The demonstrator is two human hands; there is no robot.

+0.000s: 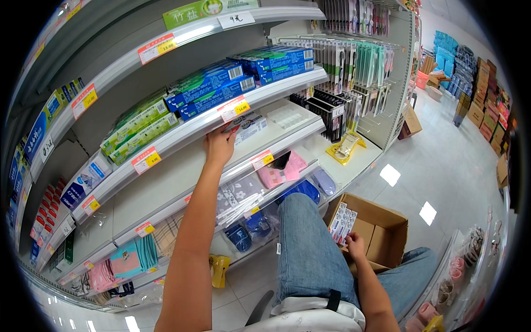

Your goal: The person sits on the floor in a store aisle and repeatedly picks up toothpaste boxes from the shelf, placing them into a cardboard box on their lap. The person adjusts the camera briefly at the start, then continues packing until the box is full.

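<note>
My left hand (220, 145) reaches under the edge of an upper shelf, its fingers on a toothpaste box with red at its near end; its grip is partly hidden. Close beside it lie white and blue toothpaste boxes (251, 128) on the shelf below. Low on the right, my right hand (356, 245) has its fingers at the end of white toothpaste boxes with blue and red print (343, 223). These boxes lean at the left side of an open cardboard box (394, 216), which stands beside my knee. A white plastic tray (286, 118) sits further right on the shelf.
Blue and green toothpaste boxes (211, 89) are stacked on the shelf above my left hand. Toothbrushes (340, 62) hang at the shelf's right end. Packed towels (282, 170) and slippers (299, 191) lie lower down. Pink cups (456, 265) stand on another shelf at the lower right.
</note>
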